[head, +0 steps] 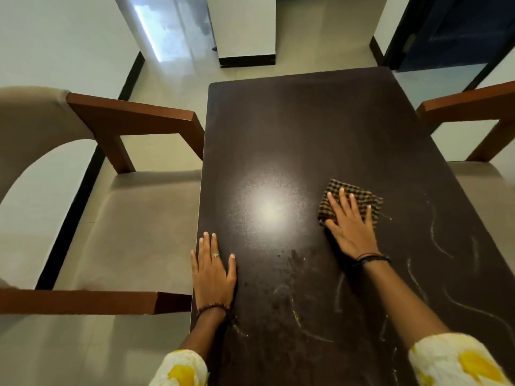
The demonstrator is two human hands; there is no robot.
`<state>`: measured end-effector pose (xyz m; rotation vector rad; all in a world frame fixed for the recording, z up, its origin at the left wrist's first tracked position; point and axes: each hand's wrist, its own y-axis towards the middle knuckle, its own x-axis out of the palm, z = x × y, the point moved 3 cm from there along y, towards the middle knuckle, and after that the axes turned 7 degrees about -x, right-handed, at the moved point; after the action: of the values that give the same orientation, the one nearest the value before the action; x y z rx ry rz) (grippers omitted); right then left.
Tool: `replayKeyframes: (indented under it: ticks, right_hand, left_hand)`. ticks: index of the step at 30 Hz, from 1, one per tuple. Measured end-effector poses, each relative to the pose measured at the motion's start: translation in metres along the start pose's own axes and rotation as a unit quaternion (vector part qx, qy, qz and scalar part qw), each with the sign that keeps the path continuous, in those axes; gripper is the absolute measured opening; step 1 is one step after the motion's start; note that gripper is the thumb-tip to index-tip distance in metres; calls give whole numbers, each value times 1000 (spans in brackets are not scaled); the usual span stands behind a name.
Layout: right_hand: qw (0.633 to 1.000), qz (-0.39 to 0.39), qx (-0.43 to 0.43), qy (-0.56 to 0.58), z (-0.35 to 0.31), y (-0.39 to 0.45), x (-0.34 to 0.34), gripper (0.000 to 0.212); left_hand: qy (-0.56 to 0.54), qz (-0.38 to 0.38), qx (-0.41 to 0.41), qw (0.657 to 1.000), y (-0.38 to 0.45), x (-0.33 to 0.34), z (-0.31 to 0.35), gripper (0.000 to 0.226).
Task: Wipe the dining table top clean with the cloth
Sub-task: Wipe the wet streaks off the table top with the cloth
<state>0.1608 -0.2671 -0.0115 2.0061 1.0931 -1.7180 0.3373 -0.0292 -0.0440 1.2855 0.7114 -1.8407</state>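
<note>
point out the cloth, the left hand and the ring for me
checked cloth (359,194): head view, on the bare fabric beyond the fingertips.
left hand (213,274): head view, on the back of the hand.
ring (215,255): head view, on the band across a finger.

The room is evenly lit, a soft indoor light with no harsh contrast. An overhead source throws a round, hazy glare spot on the dark table top (306,129), left of centre, and the sheen there washes out the surface grain. Far off to the left, a bright streak of light reflects off the glossy floor (178,34). Shadows are faint and short, tucked close under the hands. The wide lens bends the picture: the chair (133,118) on the left bows outward and straight edges splay toward the corners. Focus is fairly sharp mid-frame, softer at the margins.
</note>
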Motion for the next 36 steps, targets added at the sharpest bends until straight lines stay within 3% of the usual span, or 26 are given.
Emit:
replayKeyframes:
  ticks: [4, 7, 12, 15, 20, 24, 27, 32, 36]
  right_hand:
    - [996, -15, -77, -33, -64, 1, 18, 60]
    - [990, -29, -133, -26, -106, 1, 32, 72]
    - [975, -44, -219, -20, -95, -4, 32, 73]
    - [980, -40, -193, -10, -55, 0, 20, 73]
    - [997, -37, -43, 53, 30, 0, -11, 66]
    - [995, -33, 21, 95, 45, -5, -16, 64]
    - [997, -29, 1, 68, 20, -9, -11, 64]
    - [993, -44, -108, 15, -35, -23, 6, 63]
    - [982, -55, -181, 18, -26, -22, 8, 63]
  left_hand:
    - [7, -12, -7, 1000, 0, -2, 0, 68]
    - [5, -20, -10, 1000, 1, -3, 1, 69]
    - [3, -23, -20, 1000, 1, -3, 2, 70]
    - [-6, -24, -19, 1000, 0, -4, 2, 69]
    - [-9, -18, -8, 1000, 0, -1, -1, 68]
    - [-22, -11, 41, 999, -3, -3, 3, 59]
    - [-59, -15, 78, 995, -10, -4, 23, 54]
    - [-122, -40, 92, 988, -27, 10, 93, 54]
    - [-146, -43, 89, 984, -42, 27, 143, 53]
